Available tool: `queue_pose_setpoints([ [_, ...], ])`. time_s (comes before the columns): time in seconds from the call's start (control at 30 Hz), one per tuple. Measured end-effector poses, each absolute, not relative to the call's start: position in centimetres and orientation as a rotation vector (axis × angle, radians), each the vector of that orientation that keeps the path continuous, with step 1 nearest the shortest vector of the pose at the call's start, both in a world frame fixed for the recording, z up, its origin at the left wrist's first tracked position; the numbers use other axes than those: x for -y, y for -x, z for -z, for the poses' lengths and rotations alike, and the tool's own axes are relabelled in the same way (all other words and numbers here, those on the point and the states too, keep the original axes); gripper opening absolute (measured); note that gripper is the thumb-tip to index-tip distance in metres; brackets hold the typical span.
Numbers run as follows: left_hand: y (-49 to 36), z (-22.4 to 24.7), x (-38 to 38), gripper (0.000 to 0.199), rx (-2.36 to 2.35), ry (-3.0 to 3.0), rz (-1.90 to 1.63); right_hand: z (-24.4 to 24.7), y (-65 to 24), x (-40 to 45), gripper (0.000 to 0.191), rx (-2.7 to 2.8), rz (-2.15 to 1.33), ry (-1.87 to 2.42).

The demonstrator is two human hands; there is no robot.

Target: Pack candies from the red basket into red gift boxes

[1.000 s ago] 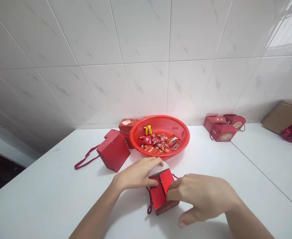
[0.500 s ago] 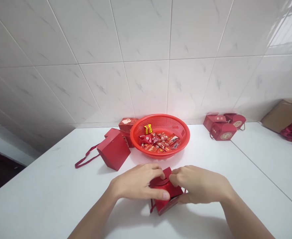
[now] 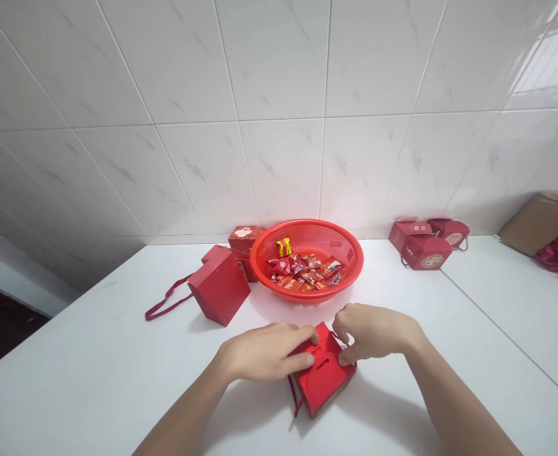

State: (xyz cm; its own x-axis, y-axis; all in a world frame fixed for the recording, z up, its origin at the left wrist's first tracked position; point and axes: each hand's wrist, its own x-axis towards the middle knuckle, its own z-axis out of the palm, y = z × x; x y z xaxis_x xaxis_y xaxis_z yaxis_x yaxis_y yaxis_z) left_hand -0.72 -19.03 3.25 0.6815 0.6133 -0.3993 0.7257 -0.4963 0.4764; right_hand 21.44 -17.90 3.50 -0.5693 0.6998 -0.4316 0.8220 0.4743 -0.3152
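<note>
In front of me on the white table is a red paper gift box; its top panel with two slots lies down over the opening. My left hand grips the box's left side, thumb and fingertips pressed on the flaps. At the right edge, my right hand holds the box with its thumb on the panel and its index finger by the far corner. A dark red ribbon handle hangs at the box's left side. What is inside the box is hidden.
Behind the box stands a red mesh basket with several wrapped candies. Left of it are a plain red box with a ribbon and a patterned box. Several red boxes and a cardboard carton stand right, near the tiled wall.
The near panel has swung up and over, so its slots now face up across the top. My right hand has shifted slightly up and right; its thumb has moved onto the panel.
</note>
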Motion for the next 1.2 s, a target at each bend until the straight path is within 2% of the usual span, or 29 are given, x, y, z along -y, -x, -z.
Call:
queue_pose_setpoints([
  [0.07,0.7,-3.4,19.0,0.031,-1.003,-2.243,0.227,-3.2,-21.2,17.5,0.020,-2.483,0.753,-1.265],
  [0.2,0.5,-3.4,18.7,0.033,-1.043,-2.202,0.281,-2.4,-21.3,16.2,0.032,-2.482,0.835,-1.152],
  [0.4,0.3,-3.0,18.0,0.040,-1.020,-2.171,0.207,-0.8,-22.4,13.7,0.051,-2.556,1.145,-0.923],
  [0.5,0.5,-2.4,17.5,0.045,-1.024,-2.152,0.113,-0.4,-23.1,13.0,0.050,-2.540,1.311,-0.894],
  [0.77,0.4,-1.0,16.9,0.063,-1.049,-2.011,-0.027,-2.9,-25.0,13.8,0.029,-2.652,1.850,-0.656],
  [0.9,0.7,-1.8,17.4,0.067,-1.047,-1.886,-0.133,-4.7,-25.3,15.2,0.030,-2.702,2.050,-0.808],
  [1.0,1.4,-3.3,18.2,0.072,-0.834,-1.658,-0.361,-5.8,-25.2,16.3,0.034,-2.731,2.100,-1.003],
  [1.1,2.1,-4.5,19.2,0.087,-0.540,-1.573,-0.631,-6.6,-24.7,17.6,0.030,-2.859,2.009,-1.190],
  [1.2,2.0,-4.9,20.2,0.097,-0.448,-1.559,-0.690,-6.9,-23.6,19.3,0.024,-3.025,1.777,-1.421],
])
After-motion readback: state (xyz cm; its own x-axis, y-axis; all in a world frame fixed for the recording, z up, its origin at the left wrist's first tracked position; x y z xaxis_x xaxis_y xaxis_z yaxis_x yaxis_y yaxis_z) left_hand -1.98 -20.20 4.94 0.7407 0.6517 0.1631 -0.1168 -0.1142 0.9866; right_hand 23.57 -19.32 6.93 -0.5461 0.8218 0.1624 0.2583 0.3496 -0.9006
